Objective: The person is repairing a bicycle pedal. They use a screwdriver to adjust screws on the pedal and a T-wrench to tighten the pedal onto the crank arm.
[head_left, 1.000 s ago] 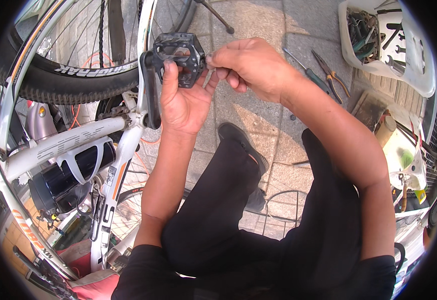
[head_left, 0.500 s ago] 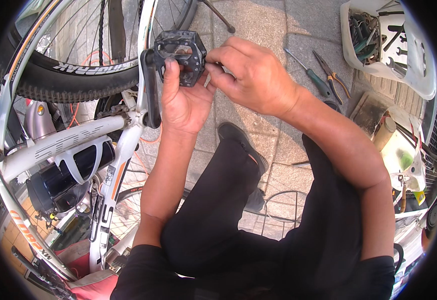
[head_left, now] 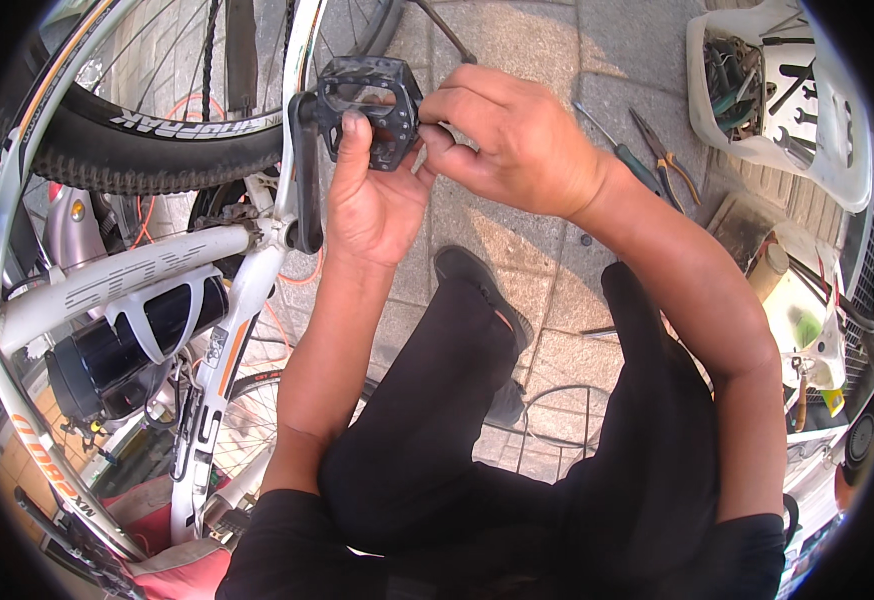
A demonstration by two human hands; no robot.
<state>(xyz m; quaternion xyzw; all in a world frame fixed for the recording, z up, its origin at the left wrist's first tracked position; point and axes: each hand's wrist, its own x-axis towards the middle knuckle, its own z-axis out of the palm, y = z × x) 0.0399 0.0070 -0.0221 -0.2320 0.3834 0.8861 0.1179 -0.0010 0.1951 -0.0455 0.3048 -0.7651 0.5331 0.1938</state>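
Observation:
A black bicycle pedal point(head_left: 397, 120) sits at the end of the black crank arm point(head_left: 306, 190) on a white bicycle frame point(head_left: 247, 290). My left hand point(head_left: 372, 205) grips the pedal from below, its thumb on the near face and its fingers mostly hidden behind. At the pedal's outer end my right hand point(head_left: 512, 140) is closed in a pinch, thumb against curled fingers. Whatever lies between those fingertips is too small or hidden to make out.
Right of my hands, a green-handled screwdriver point(head_left: 637, 168) and orange-handled pliers point(head_left: 665, 160) lie on the paving. A white plastic tool box point(head_left: 842, 170) holds several wrenches. The bicycle's wheel point(head_left: 157, 160) and a black bottle point(head_left: 122, 350) are at left.
The pedal has tilted slightly and shifted a little to the right with my left hand. My right hand keeps its pinch at the pedal's outer end, moving only slightly.

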